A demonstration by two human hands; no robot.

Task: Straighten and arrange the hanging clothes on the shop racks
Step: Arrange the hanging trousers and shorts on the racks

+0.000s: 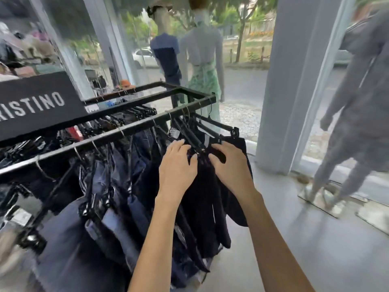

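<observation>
**Entry: dark garment, right end of rack, straightening under way**

Centre of frame: left hand and right hand are both gripping the top edge of a dark garment, fingers curling into the cloth just below its black hanger. The garment is hanging from the rack rail near its right end, beside denim pieces filling the lower left. Judged step: squaring the piece on its hanger. The next move is likely calling for levelling the top edge, then spacing it evenly from its neighbours.
</observation>
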